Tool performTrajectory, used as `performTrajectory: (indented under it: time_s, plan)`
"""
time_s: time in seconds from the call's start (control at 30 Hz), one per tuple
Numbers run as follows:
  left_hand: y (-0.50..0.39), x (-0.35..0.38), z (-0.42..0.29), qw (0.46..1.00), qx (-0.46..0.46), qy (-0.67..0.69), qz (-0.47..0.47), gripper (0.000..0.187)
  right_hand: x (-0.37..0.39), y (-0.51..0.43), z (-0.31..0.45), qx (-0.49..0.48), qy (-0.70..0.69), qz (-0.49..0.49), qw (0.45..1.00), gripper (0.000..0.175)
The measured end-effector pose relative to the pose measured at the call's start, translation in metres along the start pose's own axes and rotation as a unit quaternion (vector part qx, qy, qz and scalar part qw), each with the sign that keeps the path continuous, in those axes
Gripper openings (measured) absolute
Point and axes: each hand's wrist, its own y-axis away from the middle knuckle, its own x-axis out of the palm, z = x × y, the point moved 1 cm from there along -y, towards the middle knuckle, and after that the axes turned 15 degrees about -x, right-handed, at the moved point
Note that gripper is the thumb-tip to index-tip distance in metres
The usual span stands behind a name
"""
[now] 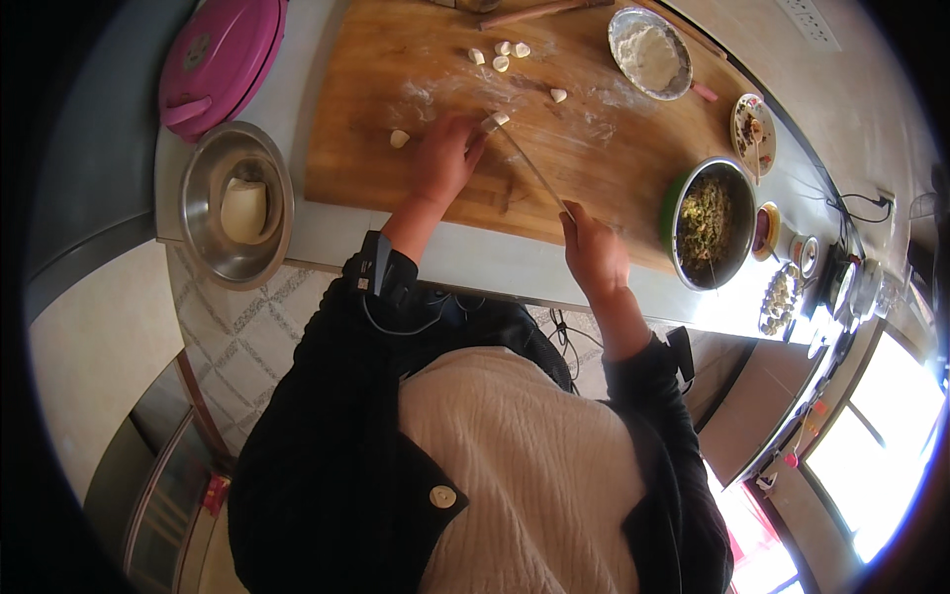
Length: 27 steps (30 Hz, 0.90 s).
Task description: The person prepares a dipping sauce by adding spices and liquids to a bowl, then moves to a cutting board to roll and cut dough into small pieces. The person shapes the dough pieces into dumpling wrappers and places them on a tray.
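My right hand [596, 252] grips the handle of a kitchen knife [536, 169]. Its blade slants up and left across the floured wooden board to my left hand [447, 154]. The fingers of that hand are curled at the blade's far end, on dough that they mostly hide. A small pale dough piece [502, 118] shows right at the knife tip. Another cut piece [399, 139] lies left of my left hand, and one more [558, 95] sits farther right. Several others [502, 64] are grouped toward the back of the wooden board [356, 171].
At left, a steel basin [194, 215] holds a dough lump [243, 210] beside a pink electric appliance [223, 67]. A rolling pin [538, 12] and flour bowl [622, 70] are at the back. Right stand a bowl of chopped filling [703, 230], a patterned plate [768, 137] and jars.
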Motion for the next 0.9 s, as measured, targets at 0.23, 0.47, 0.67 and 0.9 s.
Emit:
performTrajectory:
  time_s: [0.23, 0.47, 0.67, 0.9]
  plan:
    - [0.002, -0.007, 0.004, 1.0, 0.013, -0.019, 0.005, 0.022, 0.002, -0.028, 0.004, 0.024, -0.012, 0.027, 0.999, 0.024]
    - [0.006, -0.015, 0.007, 0.999, -0.03, 0.01, -0.014, 0.023, 0.002, -0.006, 0.002, -0.014, -0.019, -0.014, 1.0, 0.025]
    - [0.005, -0.013, 0.01, 0.999, -0.035, 0.03, -0.021, 0.019, 0.005, -0.008, 0.011, -0.022, -0.004, 0.026, 0.999, 0.027]
    - [0.007, -0.018, 0.014, 0.999, -0.025, 0.015, -0.021, 0.019, 0.011, -0.031, 0.016, -0.011, -0.017, 0.03, 0.999, 0.026]
